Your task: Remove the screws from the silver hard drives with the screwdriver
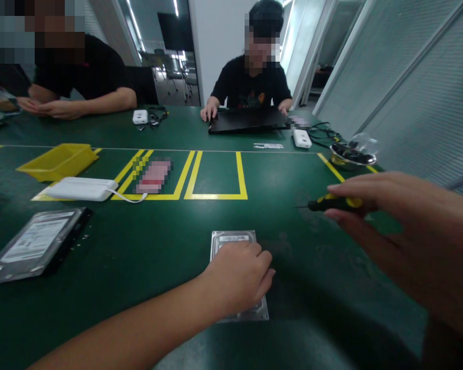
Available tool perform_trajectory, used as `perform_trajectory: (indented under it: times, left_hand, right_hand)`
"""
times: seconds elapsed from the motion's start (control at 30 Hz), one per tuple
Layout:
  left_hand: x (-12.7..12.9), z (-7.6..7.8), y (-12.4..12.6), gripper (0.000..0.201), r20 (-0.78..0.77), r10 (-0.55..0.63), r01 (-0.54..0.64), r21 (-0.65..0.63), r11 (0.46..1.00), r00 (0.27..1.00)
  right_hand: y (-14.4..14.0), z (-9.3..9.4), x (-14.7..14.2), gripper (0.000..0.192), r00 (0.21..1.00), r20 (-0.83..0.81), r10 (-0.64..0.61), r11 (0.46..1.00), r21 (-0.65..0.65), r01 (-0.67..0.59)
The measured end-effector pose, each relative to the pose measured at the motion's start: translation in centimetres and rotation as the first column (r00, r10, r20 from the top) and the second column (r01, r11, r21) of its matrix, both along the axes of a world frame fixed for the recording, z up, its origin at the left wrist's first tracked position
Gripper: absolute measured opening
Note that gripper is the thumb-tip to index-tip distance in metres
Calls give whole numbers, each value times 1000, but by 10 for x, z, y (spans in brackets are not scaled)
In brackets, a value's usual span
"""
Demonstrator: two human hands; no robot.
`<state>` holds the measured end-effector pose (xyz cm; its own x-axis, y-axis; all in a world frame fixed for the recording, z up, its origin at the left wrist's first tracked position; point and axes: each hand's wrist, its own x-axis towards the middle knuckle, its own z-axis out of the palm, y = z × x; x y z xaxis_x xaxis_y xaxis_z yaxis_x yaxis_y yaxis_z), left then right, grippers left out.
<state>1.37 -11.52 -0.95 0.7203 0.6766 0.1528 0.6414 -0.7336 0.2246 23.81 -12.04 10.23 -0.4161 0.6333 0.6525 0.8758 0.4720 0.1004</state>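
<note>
A silver hard drive (256,312) lies flat on the green table in front of me. My left hand (241,272) is over it, hiding its middle. The fingers are curled in with the thumb by the drive's right edge, and what they may hold is hidden. To the right, my right hand (401,221) grips a small black-and-yellow screwdriver (335,203) between thumb and fingers. Its thin shaft points left, above the table and apart from the drive.
At left lies a larger hard drive (38,241) with tiny bits beside it. Behind it are a white power bank (83,189), a pink phone (154,176) and a yellow tray (59,162). A metal bowl (353,156) stands back right. Two people sit opposite, one holding a black panel (249,121).
</note>
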Motion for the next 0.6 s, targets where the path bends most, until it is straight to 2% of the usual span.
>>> perform_trajectory:
  times: [0.07, 0.2, 0.3, 0.43, 0.6]
  left_hand:
    - [0, 0, 0, 20, 5, 3, -3, -7, 1000, 1000]
    - [1, 1, 1, 20, 7, -1, 2, -35, 999, 1000]
    - [2, 2, 4, 20, -6, 2, -2, -59, 998, 1000]
    - [3, 3, 5, 20, -25, 12, -14, -77, 997, 1000]
    - [6, 4, 6, 20, -39, 23, -26, -77, 997, 999]
  right_hand:
    - [-4, -25, 8, 21, 993, 112, 29, 999, -23, -27]
    - [-10, -81, 34, 23, 986, 161, 49, 999, -1, -49]
    - [-13, -110, 58, 23, 960, 276, 49, 998, 23, -57]
    - [-16, -126, 74, 25, 945, 324, -36, 997, -53, 56]
    - [-13, -134, 69, 23, 958, 267, -102, 983, -118, 138]
